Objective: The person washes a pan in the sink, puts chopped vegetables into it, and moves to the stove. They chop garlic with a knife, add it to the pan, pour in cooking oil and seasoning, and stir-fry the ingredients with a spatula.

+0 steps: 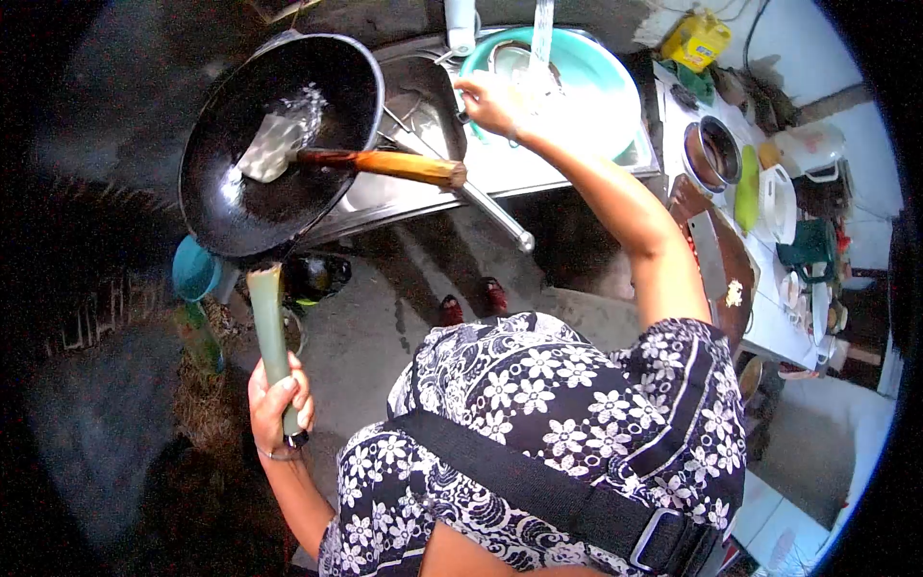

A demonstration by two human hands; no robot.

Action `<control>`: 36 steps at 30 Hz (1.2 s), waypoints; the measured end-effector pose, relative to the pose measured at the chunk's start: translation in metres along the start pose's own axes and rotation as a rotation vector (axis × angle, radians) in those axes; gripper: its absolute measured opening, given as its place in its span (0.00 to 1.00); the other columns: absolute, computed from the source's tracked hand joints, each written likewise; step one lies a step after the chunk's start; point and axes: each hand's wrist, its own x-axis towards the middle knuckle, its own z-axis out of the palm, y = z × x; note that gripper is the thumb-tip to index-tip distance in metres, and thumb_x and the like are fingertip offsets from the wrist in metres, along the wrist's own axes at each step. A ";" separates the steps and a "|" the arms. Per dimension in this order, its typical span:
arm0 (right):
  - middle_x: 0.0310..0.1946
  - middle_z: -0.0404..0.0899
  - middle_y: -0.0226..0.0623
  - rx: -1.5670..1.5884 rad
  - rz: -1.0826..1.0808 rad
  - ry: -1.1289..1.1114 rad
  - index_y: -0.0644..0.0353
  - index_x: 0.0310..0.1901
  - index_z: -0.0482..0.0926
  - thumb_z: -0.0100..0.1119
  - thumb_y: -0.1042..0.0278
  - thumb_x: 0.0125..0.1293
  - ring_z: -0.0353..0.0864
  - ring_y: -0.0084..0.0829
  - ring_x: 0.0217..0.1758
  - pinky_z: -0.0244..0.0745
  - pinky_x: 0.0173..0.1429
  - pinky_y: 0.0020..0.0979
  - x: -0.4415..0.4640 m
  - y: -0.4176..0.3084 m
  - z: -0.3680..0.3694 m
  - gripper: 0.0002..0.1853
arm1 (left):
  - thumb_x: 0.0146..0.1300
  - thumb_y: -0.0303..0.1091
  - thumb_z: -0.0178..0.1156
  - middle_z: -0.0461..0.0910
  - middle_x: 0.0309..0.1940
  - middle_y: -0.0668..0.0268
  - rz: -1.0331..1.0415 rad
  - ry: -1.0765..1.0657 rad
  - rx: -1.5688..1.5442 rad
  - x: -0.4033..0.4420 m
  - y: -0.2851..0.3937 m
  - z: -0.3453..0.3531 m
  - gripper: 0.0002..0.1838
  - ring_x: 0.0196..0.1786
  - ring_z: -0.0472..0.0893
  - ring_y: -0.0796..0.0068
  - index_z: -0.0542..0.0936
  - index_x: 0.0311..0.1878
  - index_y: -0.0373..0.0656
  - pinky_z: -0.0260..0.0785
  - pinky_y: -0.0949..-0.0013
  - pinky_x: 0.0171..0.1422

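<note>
Item one: left hand (279,399), near left, which I log as wrapped tightly round a pale green tube-like handle (269,332). The handle's hollow far end stands at the near edge of a black wok (216,144) (whether the two join, I cannot tell from my feed).

Item two: the wok itself, far left, tilted so that its dark inside shows, beside the left part of a steel sink (370,192).

Item three: spatula, its pale blade (274,149) inside the wok, its wooden handle (409,166) reaching right across the rim.

Item four: right hand (492,108), far side, fingers bent at the left rim of a green basin (627,91); what they pinch, if anything, I cannot tell.

Item five: the basin, at the far right of the sink, its inside partly washed out by glare.

Item six: metal rod-like handle (495,216), reaching over the sink's near edge.

Item seven, right side: a counter (769,332) bearing a dark pot (713,159), a long green object (747,188), a white basket (777,204) and a broad blade (707,250).

Item eight: yellow container (697,40), far right.
</note>
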 end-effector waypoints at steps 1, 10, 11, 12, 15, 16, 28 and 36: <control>0.33 0.77 0.47 -0.018 -0.059 0.097 0.60 0.33 0.78 0.49 0.69 0.54 0.76 0.46 0.41 0.71 0.47 0.41 0.014 0.007 0.004 0.09 | 0.56 0.29 0.53 0.65 0.15 0.65 0.013 -0.015 -0.006 0.003 0.003 -0.005 0.14 0.08 0.63 0.79 0.64 0.43 0.34 0.59 0.76 0.09; 0.39 0.82 0.33 -1.048 0.144 -0.583 0.51 0.36 0.83 0.52 0.62 0.58 0.80 0.31 0.44 0.66 0.46 0.42 0.054 0.073 -0.055 0.10 | 0.56 0.27 0.51 0.65 0.16 0.64 0.047 -0.068 -0.155 0.016 -0.008 0.022 0.12 0.09 0.65 0.77 0.65 0.42 0.34 0.60 0.75 0.10; 0.39 0.82 0.31 -1.100 0.175 -0.570 0.50 0.34 0.83 0.54 0.61 0.57 0.81 0.31 0.44 0.65 0.46 0.40 0.052 0.079 -0.062 0.09 | 0.56 0.27 0.50 0.65 0.16 0.64 0.035 -0.057 -0.148 0.014 -0.009 0.029 0.12 0.09 0.65 0.77 0.65 0.42 0.34 0.60 0.75 0.10; 0.37 0.82 0.31 -1.133 0.151 -0.593 0.48 0.33 0.83 0.55 0.62 0.57 0.81 0.31 0.42 0.66 0.45 0.40 0.047 0.076 -0.074 0.08 | 0.56 0.27 0.50 0.65 0.16 0.64 0.022 -0.047 -0.141 0.013 -0.010 0.034 0.11 0.10 0.65 0.78 0.65 0.42 0.34 0.60 0.75 0.11; 0.35 0.82 0.35 -1.125 0.104 -0.462 0.49 0.31 0.82 0.51 0.64 0.57 0.81 0.33 0.40 0.69 0.44 0.37 0.045 0.119 -0.087 0.09 | 0.57 0.28 0.51 0.65 0.16 0.65 0.034 -0.102 -0.102 0.013 -0.016 0.038 0.11 0.10 0.65 0.79 0.65 0.41 0.35 0.60 0.76 0.11; 0.36 0.81 0.38 -1.059 0.072 -0.361 0.51 0.32 0.81 0.51 0.65 0.56 0.81 0.35 0.41 0.71 0.45 0.40 0.044 0.118 -0.091 0.08 | 0.57 0.28 0.52 0.66 0.17 0.65 0.036 -0.098 -0.100 0.012 -0.019 0.040 0.11 0.11 0.65 0.79 0.65 0.41 0.35 0.60 0.76 0.12; 0.36 0.72 0.33 0.601 -0.201 -0.183 0.53 0.62 0.64 0.67 0.68 0.50 0.68 0.17 0.25 0.69 0.31 0.20 -0.064 -0.073 -0.102 0.35 | 0.58 0.26 0.53 0.67 0.18 0.66 -0.001 -0.173 -0.190 0.027 -0.052 0.047 0.10 0.13 0.67 0.79 0.66 0.41 0.37 0.61 0.76 0.14; 0.23 0.77 0.30 0.935 0.157 -0.245 0.66 0.41 0.78 0.52 0.63 0.65 0.77 0.19 0.21 0.72 0.24 0.19 -0.047 -0.141 -0.099 0.13 | 0.58 0.29 0.53 0.66 0.17 0.66 0.117 -0.163 -0.194 0.058 -0.098 0.045 0.12 0.12 0.66 0.78 0.66 0.43 0.37 0.62 0.74 0.14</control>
